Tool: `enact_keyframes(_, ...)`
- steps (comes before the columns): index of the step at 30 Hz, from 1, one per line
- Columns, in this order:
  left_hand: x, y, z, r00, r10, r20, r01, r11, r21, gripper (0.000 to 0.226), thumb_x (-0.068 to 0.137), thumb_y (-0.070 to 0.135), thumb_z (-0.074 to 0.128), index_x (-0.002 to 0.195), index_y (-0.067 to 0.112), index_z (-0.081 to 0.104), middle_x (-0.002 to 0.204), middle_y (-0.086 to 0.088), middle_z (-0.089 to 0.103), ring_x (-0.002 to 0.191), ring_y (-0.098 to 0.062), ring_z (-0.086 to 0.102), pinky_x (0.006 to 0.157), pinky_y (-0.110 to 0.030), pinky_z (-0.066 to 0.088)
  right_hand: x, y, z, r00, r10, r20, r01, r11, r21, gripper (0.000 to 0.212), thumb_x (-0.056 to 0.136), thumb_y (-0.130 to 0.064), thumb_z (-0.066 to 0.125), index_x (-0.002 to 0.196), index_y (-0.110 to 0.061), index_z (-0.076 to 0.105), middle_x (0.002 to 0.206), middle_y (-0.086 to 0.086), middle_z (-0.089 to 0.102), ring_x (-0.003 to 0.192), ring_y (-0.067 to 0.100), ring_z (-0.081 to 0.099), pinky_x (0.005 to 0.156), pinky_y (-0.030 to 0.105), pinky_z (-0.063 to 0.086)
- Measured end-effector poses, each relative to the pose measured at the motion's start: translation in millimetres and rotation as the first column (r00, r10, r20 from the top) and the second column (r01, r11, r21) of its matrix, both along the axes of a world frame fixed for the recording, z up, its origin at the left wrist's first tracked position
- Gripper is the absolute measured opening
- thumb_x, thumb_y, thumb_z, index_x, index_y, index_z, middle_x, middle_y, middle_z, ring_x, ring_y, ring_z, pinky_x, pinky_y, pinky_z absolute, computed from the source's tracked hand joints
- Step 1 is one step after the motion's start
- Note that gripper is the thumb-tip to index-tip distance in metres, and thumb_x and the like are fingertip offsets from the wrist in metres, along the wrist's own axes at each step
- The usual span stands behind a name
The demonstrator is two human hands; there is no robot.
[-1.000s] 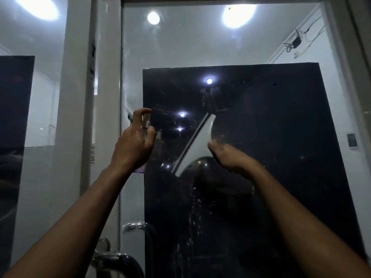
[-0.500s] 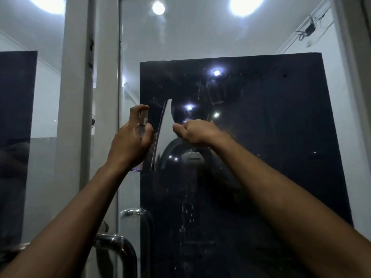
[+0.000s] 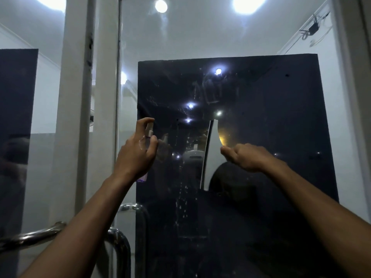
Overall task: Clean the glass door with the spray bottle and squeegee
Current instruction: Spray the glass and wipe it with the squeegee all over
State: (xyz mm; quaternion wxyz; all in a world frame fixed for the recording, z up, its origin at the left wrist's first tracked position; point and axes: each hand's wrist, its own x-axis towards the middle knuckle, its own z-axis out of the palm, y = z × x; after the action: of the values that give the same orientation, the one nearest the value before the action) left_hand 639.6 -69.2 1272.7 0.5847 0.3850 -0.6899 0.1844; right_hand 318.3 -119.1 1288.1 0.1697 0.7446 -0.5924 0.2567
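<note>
Down low and closest, a shiny round metal door handle [image 3: 60, 231] curves across the bottom left. Higher up, the left hand [image 3: 136, 155] is wrapped around a small see-through spray bottle [image 3: 148, 137] with one finger bent over its top, and the right hand [image 3: 247, 156] grips the squeegee [image 3: 210, 153], a thin white curved blade standing almost straight up. Both sit against the smooth glass door [image 3: 200, 37], which has wet drips on it, with a flat dark panel [image 3: 281, 117] behind.
</note>
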Motion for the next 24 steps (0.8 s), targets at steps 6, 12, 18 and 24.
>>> enact_keyframes(6, -12, -11, -8, 0.999, -0.011, -0.037, 0.01, 1.0, -0.027, 0.043, 0.105, 0.025, 0.045, 0.144, 0.029, 0.029, 0.083, -0.005, 0.06, 0.063, -0.02, 0.06, 0.055, -0.031, 0.046, 73, 12, 5, 0.984, 0.158, -0.08, -0.162, 0.986, -0.04, 0.059, 0.096, -0.074, 0.019, 0.074, -0.033, 0.056, 0.082, -0.008, 0.058, 0.081, 0.015, 0.056, 0.074, 0.036, 0.04)
enact_keyframes(12, -4, -27, -29, 0.999, -0.009, -0.051, 0.008, 1.0, -0.027, 0.043, 0.103, 0.025, 0.05, 0.141, 0.03, 0.032, 0.074, 0.008, 0.055, 0.06, -0.01, 0.056, 0.051, -0.023, 0.036, 98, -17, -24, 0.97, 0.143, -0.196, -0.143, 0.99, 0.014, 0.064, 0.095, -0.076, 0.016, 0.094, -0.033, 0.065, 0.102, -0.001, 0.068, 0.091, 0.018, 0.06, 0.082, 0.042, 0.042)
enact_keyframes(18, 17, -40, -37, 0.997, -0.014, -0.071, 0.01, 0.998, -0.066, 0.039, 0.1, 0.035, 0.051, 0.137, 0.036, 0.04, 0.074, 0.004, 0.06, 0.057, -0.005, 0.053, 0.05, -0.02, 0.033, 10, -20, -49, 0.994, -0.017, -0.108, 0.009, 0.997, -0.073, 0.078, 0.08, -0.089, -0.002, 0.1, -0.049, 0.061, 0.117, -0.001, 0.069, 0.107, 0.022, 0.063, 0.081, 0.04, 0.042)
enact_keyframes(24, 22, -51, -45, 0.985, -0.143, -0.093, 0.135, 0.987, -0.088, 0.038, 0.096, 0.036, 0.049, 0.133, 0.038, 0.041, 0.079, 0.009, 0.061, 0.056, -0.003, 0.056, 0.047, -0.011, 0.033, -20, 4, -68, 0.997, -0.082, 0.009, 0.082, 0.992, -0.098, 0.076, 0.078, -0.088, 0.001, 0.071, -0.04, 0.06, 0.077, -0.017, 0.059, 0.071, -0.001, 0.053, 0.063, 0.03, 0.037)
